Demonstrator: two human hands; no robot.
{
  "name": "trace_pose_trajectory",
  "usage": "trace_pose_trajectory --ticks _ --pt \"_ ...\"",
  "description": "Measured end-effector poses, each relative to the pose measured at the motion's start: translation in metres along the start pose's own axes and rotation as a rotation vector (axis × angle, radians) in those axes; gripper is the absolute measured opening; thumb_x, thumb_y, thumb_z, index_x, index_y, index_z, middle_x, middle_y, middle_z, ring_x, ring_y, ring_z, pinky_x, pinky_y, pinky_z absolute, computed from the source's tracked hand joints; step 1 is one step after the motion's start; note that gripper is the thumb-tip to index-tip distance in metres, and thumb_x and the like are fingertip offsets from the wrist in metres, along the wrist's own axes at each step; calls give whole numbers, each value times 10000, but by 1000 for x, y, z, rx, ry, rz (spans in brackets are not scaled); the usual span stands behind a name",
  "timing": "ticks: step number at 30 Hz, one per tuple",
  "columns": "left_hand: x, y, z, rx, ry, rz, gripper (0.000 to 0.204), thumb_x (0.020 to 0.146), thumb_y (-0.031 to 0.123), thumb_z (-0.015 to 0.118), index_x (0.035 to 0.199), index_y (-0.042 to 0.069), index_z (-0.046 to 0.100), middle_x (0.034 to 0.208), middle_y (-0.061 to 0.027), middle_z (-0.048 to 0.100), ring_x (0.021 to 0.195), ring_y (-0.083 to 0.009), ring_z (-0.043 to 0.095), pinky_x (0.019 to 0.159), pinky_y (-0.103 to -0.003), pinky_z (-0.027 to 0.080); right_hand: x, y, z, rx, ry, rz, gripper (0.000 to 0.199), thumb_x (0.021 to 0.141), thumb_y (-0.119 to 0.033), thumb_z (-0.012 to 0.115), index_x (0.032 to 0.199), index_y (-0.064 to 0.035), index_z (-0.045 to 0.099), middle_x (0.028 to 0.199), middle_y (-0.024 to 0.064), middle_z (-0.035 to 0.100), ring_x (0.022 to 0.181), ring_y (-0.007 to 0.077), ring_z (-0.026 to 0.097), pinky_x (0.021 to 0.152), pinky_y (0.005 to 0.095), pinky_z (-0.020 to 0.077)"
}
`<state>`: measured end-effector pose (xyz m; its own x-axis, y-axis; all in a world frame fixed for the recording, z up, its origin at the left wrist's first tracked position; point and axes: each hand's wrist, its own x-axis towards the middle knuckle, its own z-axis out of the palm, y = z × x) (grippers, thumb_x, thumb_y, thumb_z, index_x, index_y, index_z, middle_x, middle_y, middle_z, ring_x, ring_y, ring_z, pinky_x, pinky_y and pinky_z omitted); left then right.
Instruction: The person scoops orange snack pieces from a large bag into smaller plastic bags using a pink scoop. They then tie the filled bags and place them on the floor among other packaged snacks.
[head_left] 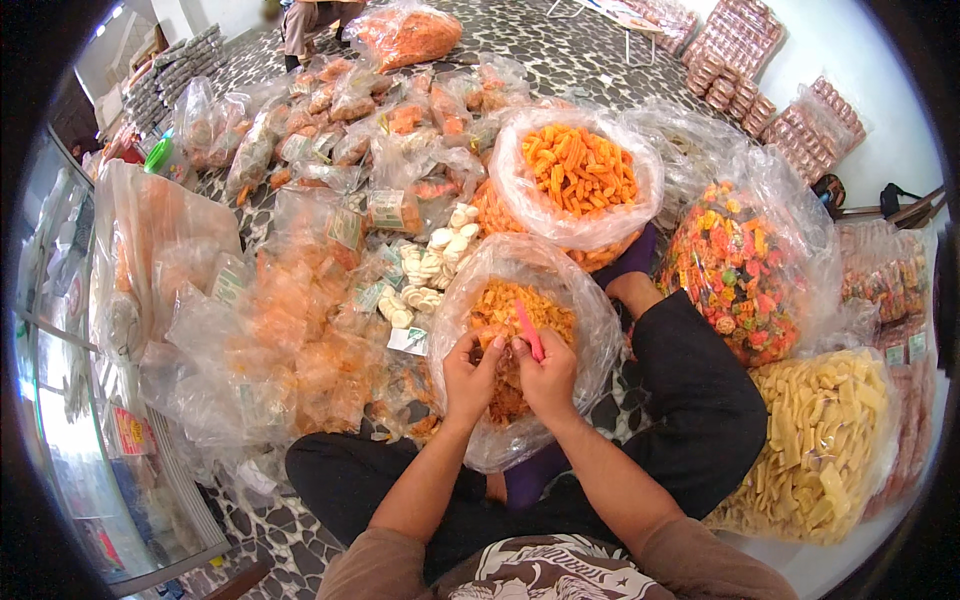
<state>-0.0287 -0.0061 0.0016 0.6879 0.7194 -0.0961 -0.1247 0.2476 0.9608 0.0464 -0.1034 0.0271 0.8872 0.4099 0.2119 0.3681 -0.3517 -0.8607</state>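
Both hands meet over a wide-open clear plastic bag (pixel 610 335) standing between my legs, part filled with small orange-yellow snack pieces (pixel 530 300). My right hand (pixel 547 380) is closed, pinching a slim flat pink strip (pixel 530 330) that points up and away; its exact kind is unclear. Fingertips of my left hand (pixel 469 380) are pressed together close beside the right thumb. Something small and orange shows at those fingertips, too hidden to name. Just beyond the bag's left rim lie pale round crackers (pixel 440 258) in clear plastic.
A big bag of orange ridged snacks (pixel 580 175) stands ahead. To the right are a bag of multicoloured snacks (pixel 735 270) and one of pale yellow sticks (pixel 825 440). Crumpled clear bags (pixel 290 320) spread leftward beside a glass case (pixel 60 400). Another person's legs (pixel 310 25) show far back.
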Motion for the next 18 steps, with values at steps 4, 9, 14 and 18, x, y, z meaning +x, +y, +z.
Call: trace_pose_trajectory --ticks 4,9,14,18 --pt "1 -3 -4 98 -11 23 236 991 126 710 1161 -37 694 973 -37 721 836 -75 629 745 -236 509 5 10 1 296 -69 284 87 935 -56 729 905 -14 659 733 -32 543 671 61 473 602 258 399" --pt "3 -5 -5 21 -26 -7 248 999 152 702 1168 -30 701 919 -16 702 780 -59 590 696 -227 480 4 15 -5 206 -149 208 93 949 -54 720 908 -19 645 755 -49 551 685 50 468 622 235 404" --pt "5 -4 -6 18 -42 -68 255 1021 207 686 1147 -14 700 890 10 672 766 -40 558 666 -212 441 4 22 -2 269 -214 204 122 960 -83 732 919 -32 630 786 -54 560 689 47 468 619 230 400" --pt "6 -5 -7 -57 -75 -121 262 1041 228 659 1149 -9 689 930 9 678 798 -41 567 695 -216 454 6 24 -2 440 -274 281 131 975 -129 727 934 -48 634 784 -62 549 687 46 471 615 229 398"
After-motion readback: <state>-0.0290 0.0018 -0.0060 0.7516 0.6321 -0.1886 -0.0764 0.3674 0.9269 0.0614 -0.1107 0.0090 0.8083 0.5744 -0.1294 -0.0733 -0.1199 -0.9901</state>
